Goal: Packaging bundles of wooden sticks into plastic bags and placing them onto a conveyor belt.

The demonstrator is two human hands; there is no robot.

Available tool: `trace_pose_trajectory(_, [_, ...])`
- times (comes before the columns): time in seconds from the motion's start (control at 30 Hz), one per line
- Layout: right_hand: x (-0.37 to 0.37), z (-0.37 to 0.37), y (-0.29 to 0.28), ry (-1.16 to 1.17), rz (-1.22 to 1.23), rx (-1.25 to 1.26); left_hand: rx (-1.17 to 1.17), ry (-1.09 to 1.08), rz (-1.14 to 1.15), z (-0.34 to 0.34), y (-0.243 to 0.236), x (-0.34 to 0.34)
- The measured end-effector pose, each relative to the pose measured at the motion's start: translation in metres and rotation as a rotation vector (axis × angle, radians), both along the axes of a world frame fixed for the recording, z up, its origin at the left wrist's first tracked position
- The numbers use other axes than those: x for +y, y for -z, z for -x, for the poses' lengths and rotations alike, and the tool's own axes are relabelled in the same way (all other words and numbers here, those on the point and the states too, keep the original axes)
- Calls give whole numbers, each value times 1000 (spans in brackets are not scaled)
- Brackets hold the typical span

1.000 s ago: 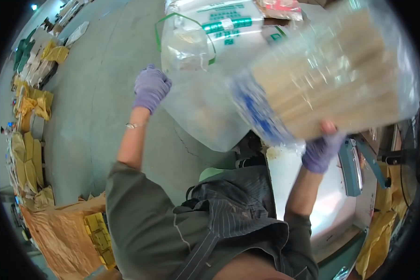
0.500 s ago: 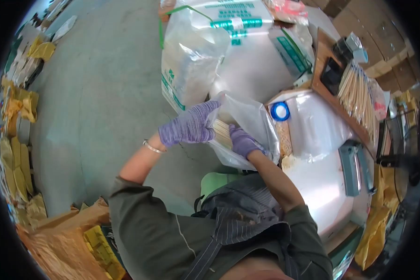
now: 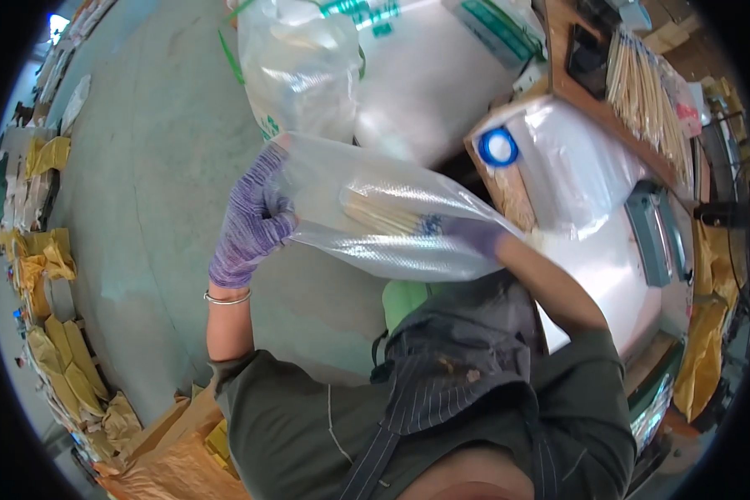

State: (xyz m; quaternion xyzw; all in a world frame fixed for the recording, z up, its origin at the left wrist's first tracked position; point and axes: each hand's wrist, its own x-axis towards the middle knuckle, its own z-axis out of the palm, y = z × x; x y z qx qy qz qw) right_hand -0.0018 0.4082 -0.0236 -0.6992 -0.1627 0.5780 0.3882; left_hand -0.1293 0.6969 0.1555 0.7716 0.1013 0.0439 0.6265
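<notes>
A clear plastic bag (image 3: 367, 258) is stretched sideways in front of me. Its left end is gripped by my left hand (image 3: 254, 218), in a purple knit glove, with the fingers closed on the film. A bundle of thin pale wooden sticks (image 3: 383, 215) shows through the plastic near the middle. My right hand (image 3: 475, 237), also gloved in purple, is seen blurred through the film at the bag's right end. It is closed around the right end of the sticks, and its fingertips are partly veiled by the plastic.
A worktable (image 3: 596, 279) stands at right, with a stack of clear bags (image 3: 571, 175), a blue tape roll (image 3: 498, 147) and a grey-green device (image 3: 652, 233). More sticks (image 3: 642, 92) lie on a wooden shelf beside a black phone (image 3: 586, 54). A filled plastic sack (image 3: 304, 75) stands ahead.
My left hand has moved left, drawing the bag out lengthwise. My right hand has shifted right with the sticks, now covered by film. The view has swung a little.
</notes>
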Motion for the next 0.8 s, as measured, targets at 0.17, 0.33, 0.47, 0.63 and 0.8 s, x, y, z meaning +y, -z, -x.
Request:
trace_pose_trajectory(0.17, [-24, 26, -169, -552, -76, -710, -239, -386, -525, -89, -24, 40])
trace_pose_trajectory(0.33, [-58, 38, -145, -436, -266, -934, 133, -486, -1418, -251, 0, 98])
trace_pose_trajectory(0.47, [-66, 39, -175, -273, -408, -905, 438, -367, -1300, -238, 17, 181])
trace_pose_trajectory(0.63, [-46, -7, -227, 288, -572, -1069, -418, 37, -980, -181, -79, 12])
trace_pose_trajectory(0.8, [23, -19, -240, 157, -962, -928, -888, 421, -952, -103, -92, -124])
